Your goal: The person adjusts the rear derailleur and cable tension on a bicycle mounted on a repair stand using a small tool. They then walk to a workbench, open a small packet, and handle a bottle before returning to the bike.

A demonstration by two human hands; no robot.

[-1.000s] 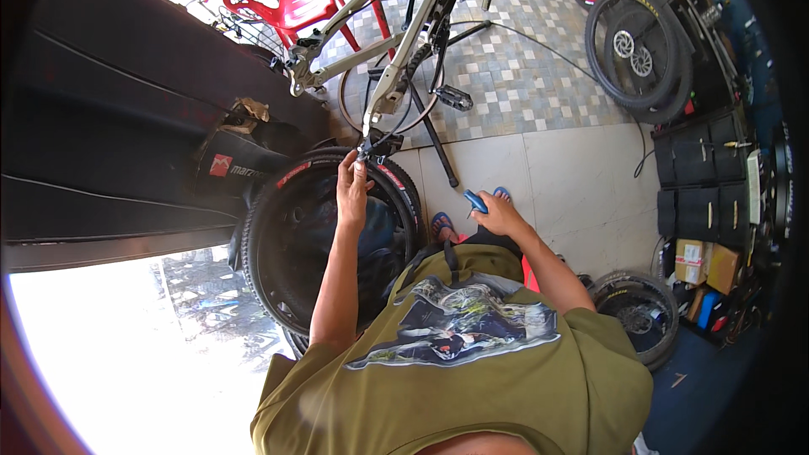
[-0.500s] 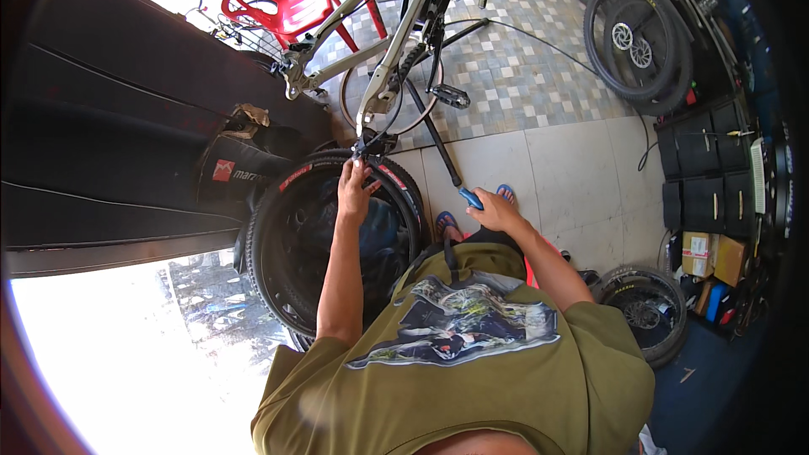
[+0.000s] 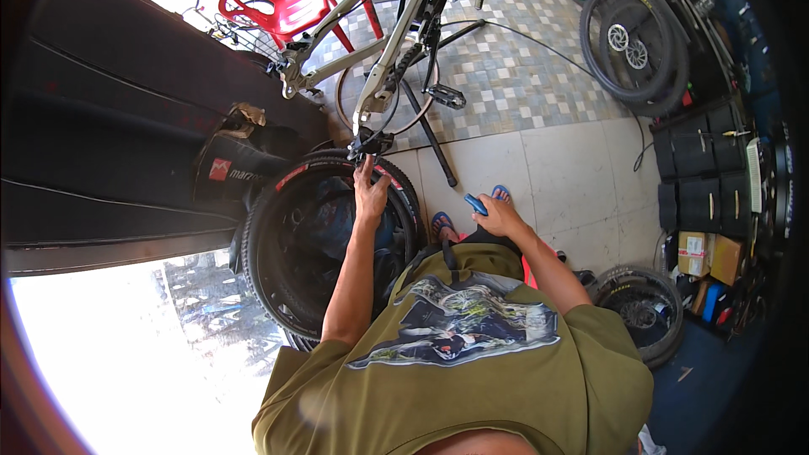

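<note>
A bicycle frame (image 3: 383,59), grey-beige with a black front part, is held up ahead of me without its rear wheel. The black rear derailleur (image 3: 375,143) hangs at its near lower end. My left hand (image 3: 369,195) reaches up to it, fingertips closed on its lower part; the exact contact is partly hidden. In front of my waist, my right hand (image 3: 500,219) is wrapped round a blue-handled tool (image 3: 475,204), whose working end I cannot make out. The tool is apart from the bicycle.
Tyred wheels (image 3: 257,253) lean below my left hand. A black stand leg (image 3: 434,139) slants down to the tiled floor. Beyond the frame stands a red plastic chair (image 3: 295,13). More wheels (image 3: 628,42), black drawers (image 3: 699,168) and cardboard boxes (image 3: 695,253) line the right side.
My left hand has turned and shifted slightly right under the derailleur, its fingers drawn closer together. My right hand keeps the blue-handled tool at nearly the same place.
</note>
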